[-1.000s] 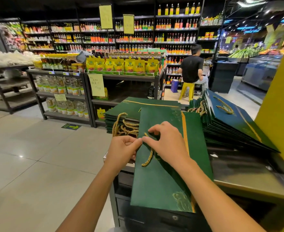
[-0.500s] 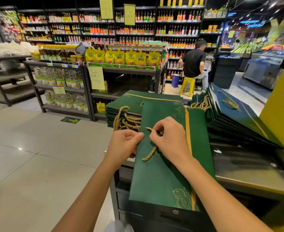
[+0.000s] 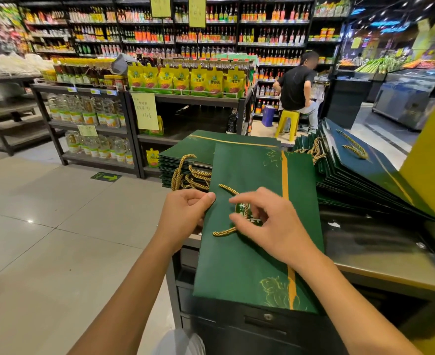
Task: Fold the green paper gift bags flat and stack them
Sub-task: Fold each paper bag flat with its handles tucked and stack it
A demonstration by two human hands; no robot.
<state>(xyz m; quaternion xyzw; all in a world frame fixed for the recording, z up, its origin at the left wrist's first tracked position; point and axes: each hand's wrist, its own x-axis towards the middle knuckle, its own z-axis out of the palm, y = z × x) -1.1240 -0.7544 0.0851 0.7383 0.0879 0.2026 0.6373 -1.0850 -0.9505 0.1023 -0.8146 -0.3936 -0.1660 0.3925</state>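
Left hand (image 3: 185,216): grips the left edge of the flat dark green paper gift bag with a gold stripe (image 3: 249,265), thumb on top, fingers curled beneath. Right hand (image 3: 270,226): over the middle of the same bag, fingers loosely curved and thumb and forefinger apart. The hand is blurred, so whether it holds the gold twisted cord handle (image 3: 224,232) that runs under it cannot be told. The bag lies lengthwise on the grey metal counter (image 3: 390,262), with its near end past the counter edge. Its far end overlaps a level stack of flat green bags (image 3: 185,155). A second stack of green bags (image 3: 364,180) leans just beside it, on the right.
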